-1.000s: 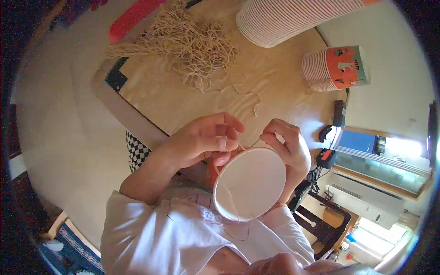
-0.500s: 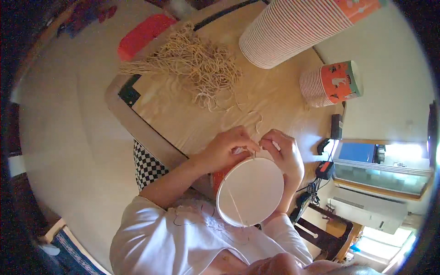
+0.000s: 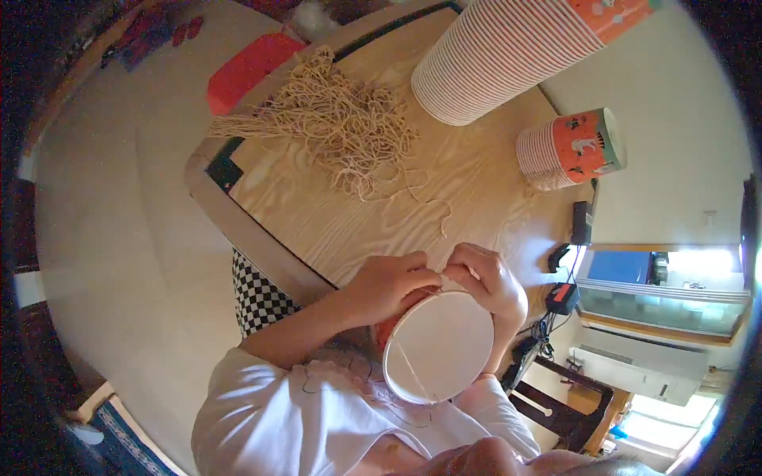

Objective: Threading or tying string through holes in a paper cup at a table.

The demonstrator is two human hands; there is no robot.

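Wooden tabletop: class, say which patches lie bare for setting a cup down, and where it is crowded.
Bare wood lies between the string pile and the hands, and between that pile and the short cup stack. The table's far end is crowded by the pile and the tall cup stack. Both hands work at the near edge with a cup.

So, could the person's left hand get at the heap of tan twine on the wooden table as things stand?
Probably yes: bare wooden table lies between the left hand and the heap of tan twine, but the hand is busy at the white paper cup.
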